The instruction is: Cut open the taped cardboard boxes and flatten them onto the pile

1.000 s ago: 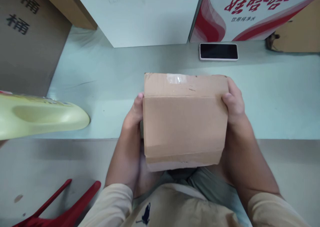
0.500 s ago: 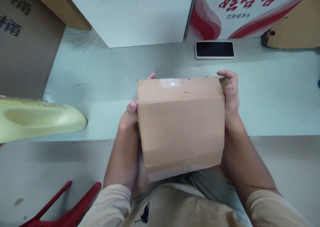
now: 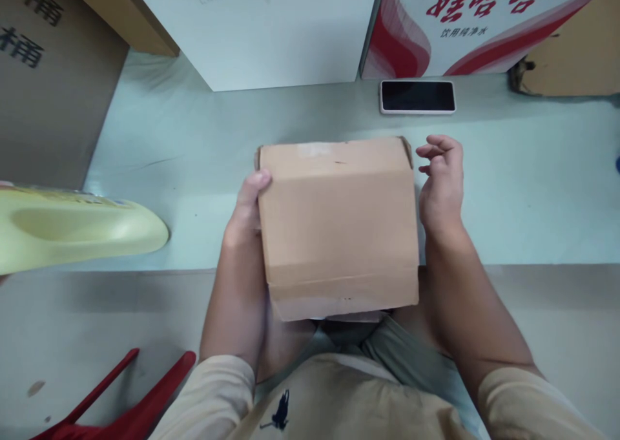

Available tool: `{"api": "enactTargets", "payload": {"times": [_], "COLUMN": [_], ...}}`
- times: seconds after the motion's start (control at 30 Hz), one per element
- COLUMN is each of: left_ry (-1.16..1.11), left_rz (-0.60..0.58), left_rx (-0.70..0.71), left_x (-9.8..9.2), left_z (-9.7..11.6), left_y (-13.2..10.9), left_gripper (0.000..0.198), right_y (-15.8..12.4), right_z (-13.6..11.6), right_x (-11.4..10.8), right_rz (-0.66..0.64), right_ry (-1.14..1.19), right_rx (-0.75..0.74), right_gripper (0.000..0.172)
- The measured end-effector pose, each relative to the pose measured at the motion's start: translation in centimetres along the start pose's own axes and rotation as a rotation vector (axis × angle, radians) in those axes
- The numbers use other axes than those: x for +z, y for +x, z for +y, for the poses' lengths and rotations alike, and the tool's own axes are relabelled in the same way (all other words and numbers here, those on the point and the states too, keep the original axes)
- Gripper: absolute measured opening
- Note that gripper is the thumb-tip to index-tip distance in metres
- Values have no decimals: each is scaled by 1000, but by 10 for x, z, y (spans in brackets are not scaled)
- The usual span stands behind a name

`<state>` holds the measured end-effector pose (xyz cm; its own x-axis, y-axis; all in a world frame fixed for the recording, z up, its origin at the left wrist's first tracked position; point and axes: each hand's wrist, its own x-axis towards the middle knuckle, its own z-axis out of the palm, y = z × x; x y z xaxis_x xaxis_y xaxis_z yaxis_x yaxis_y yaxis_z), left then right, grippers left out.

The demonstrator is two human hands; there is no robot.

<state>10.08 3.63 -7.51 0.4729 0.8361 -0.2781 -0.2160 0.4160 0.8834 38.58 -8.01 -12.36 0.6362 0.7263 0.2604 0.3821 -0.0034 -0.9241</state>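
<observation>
A brown cardboard box [image 3: 339,227] is in front of me at the near edge of the pale green table, with a strip of clear tape on its far side. My left hand [image 3: 249,201] grips its left side, thumb on the top edge and the other fingers hidden behind the box. Just off the right side, my right hand [image 3: 442,181] is apart from the box, fingers loosely curled and spread, with nothing in them. A small flap stands at the box's far right corner.
A phone [image 3: 418,97] lies beyond the box, before a white box [image 3: 290,33] and a red-and-white carton [image 3: 465,39]. At left are a yellow bottle [image 3: 87,227] and a large brown carton [image 3: 53,104]. Red chair parts [image 3: 121,408] show below left.
My right hand has let go of the box's right side. The box has shifted left and slightly away from me, and my left thumb has come onto its top.
</observation>
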Motion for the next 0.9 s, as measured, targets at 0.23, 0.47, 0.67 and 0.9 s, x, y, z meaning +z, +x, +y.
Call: {"api": "enactTargets", "payload": {"times": [0.23, 0.47, 0.67, 0.9], "left_ry": [-344, -362, -375, -352], "left_rz": [332, 447, 257, 386], "left_rx": [336, 268, 245, 217], "left_x": [10, 12, 14, 17], "left_z": [24, 30, 11, 19], "left_y": [10, 18, 23, 24], "left_gripper": [36, 51, 47, 47], "right_y": [-6, -13, -17, -9], "right_z": [1, -10, -3, -18], "right_x": [0, 10, 22, 11], "right_rz": [-97, -275, -123, 15], "right_ry": [-70, -131, -275, -260], "right_rx": [-119, -306, -188, -268], "right_gripper": [40, 64, 50, 16]}}
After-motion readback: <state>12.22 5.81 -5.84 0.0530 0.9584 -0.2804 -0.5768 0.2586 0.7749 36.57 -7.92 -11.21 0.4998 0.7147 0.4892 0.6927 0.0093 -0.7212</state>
